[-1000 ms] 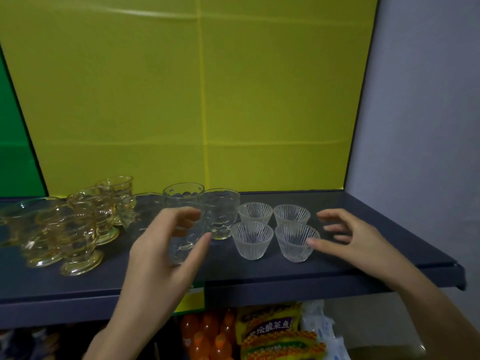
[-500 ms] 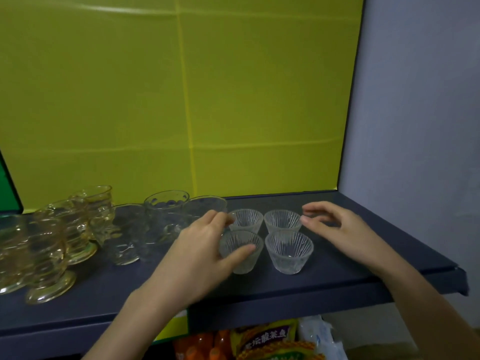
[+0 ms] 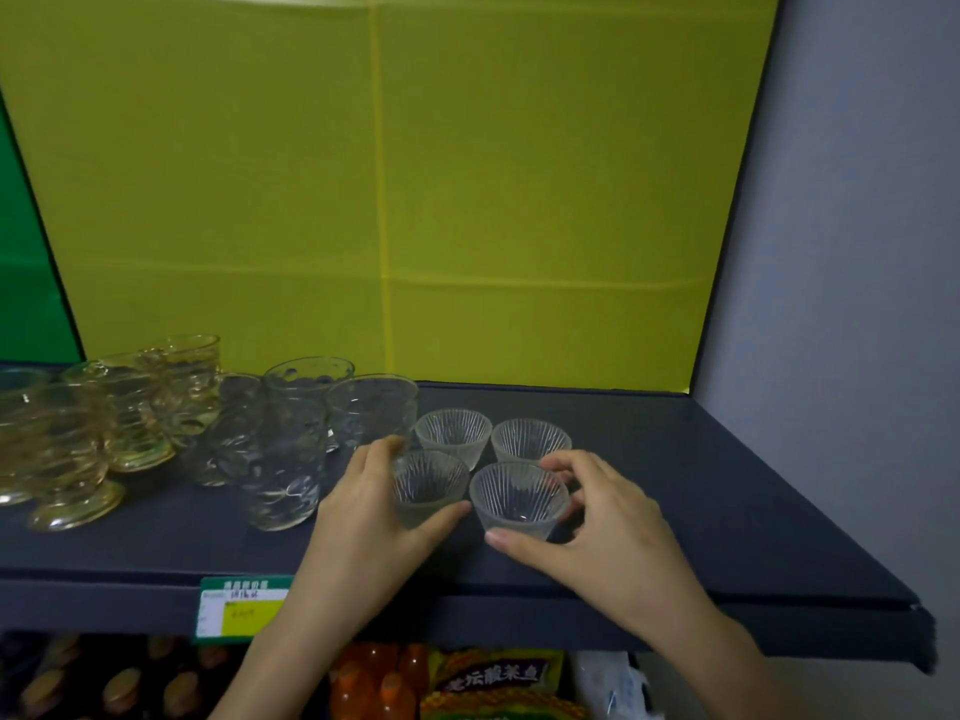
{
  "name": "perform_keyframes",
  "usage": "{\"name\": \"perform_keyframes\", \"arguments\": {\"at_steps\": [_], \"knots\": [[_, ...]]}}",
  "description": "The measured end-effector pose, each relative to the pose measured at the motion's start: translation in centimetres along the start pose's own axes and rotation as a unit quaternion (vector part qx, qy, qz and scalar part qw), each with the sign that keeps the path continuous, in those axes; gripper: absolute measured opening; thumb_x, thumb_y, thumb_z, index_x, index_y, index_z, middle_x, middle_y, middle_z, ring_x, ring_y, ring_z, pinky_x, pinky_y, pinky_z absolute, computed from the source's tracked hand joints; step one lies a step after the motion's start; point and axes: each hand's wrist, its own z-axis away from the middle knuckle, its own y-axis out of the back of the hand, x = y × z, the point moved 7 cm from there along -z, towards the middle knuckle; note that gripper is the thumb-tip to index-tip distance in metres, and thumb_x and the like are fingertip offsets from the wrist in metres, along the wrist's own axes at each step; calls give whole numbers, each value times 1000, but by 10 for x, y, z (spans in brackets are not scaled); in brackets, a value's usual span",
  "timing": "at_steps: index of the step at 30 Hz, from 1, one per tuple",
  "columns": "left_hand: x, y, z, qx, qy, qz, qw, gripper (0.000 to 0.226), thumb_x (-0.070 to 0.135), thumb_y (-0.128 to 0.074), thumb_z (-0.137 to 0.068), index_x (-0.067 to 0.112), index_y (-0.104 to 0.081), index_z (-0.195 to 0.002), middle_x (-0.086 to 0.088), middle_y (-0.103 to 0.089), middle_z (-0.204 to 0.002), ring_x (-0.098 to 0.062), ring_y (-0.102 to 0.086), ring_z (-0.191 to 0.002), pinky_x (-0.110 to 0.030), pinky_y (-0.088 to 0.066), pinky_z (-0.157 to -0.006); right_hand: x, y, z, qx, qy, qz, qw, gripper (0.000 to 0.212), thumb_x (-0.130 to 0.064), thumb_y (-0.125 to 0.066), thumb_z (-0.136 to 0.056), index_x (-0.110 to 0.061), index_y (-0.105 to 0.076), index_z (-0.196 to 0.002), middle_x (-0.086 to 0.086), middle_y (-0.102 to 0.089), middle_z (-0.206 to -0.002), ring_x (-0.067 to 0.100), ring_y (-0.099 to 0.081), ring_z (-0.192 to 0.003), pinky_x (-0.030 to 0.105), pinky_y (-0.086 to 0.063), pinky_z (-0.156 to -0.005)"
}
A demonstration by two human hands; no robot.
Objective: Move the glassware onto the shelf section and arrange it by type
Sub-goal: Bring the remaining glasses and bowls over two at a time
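On the dark shelf [image 3: 727,511] stand ribbed clear cups in a two-by-two block. My left hand [image 3: 369,517] wraps the front left ribbed cup [image 3: 428,485], thumb in front and fingers behind. My right hand [image 3: 602,522] wraps the front right ribbed cup [image 3: 517,504] the same way. Behind them sit the back left ribbed cup [image 3: 453,433] and the back right ribbed cup [image 3: 530,439]. To the left are clear tumblers [image 3: 291,444] and, further left, amber footed glasses [image 3: 119,418].
A yellow back panel [image 3: 415,200] closes the shelf behind and a grey wall [image 3: 857,304] stands on the right. A green and yellow price tag [image 3: 244,608] hangs on the shelf's front edge. Packaged snacks [image 3: 493,683] and orange bottles [image 3: 374,683] fill the shelf below.
Both hands have come together onto the two front ribbed cups. The left hand moved right from the tumblers; the right hand moved forward and closed round its cup.
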Motion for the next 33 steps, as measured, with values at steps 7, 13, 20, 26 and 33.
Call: {"name": "perform_keyframes", "arguments": {"at_steps": [7, 13, 20, 26, 33], "knots": [[-5, 6, 3, 3, 36, 67, 997, 94, 70, -57, -40, 17, -53, -118, 3, -62, -116, -13, -56, -107, -20, -37, -82, 13, 0, -2, -7, -3, -134, 991, 69, -65, -71, -41, -37, -53, -102, -22, -61, -97, 1, -64, -83, 32, -55, -79], [17, 19, -25, 34, 13, 88, 995, 86, 51, -79, -49, 18, -50, -123, 4, -58, -123, -14, -53, -114, -29, -43, -90, 11, 34, -27, 26, -17, -177, 984, 65, -45, -81, -52, -28, -54, -109, -12, -62, -104, 9, -66, -90, 32, -52, -86], [26, -2, -54, 28, 6, 99, 995, 83, 35, -80, -63, 10, -40, -132, -5, -48, -137, -18, -43, -126, -22, -29, -97, 17, 27, -66, 50, -51, -163, 984, 73, -43, -83, -54, -23, -52, -117, -5, -60, -114, 13, -62, -97, 34, -48, -92], [28, -15, -59, 23, -19, 67, 997, 83, 34, -75, -69, 7, -33, -136, -7, -44, -138, -20, -40, -128, -23, -27, -96, 27, 14, -73, 41, -64, -161, 984, 76, -47, -83, -54, -24, -51, -119, -3, -58, -120, 15, -61, -100, 37, -49, -93], [28, -23, -57, 6, -51, 20, 998, 82, 35, -70, -76, 5, -27, -139, -10, -41, -138, -26, -41, -128, -26, -27, -94, 34, 10, -74, 38, -66, -161, 984, 78, -47, -84, -51, -24, -52, -118, -3, -58, -120, 16, -57, -109, 38, -47, -98]]}}
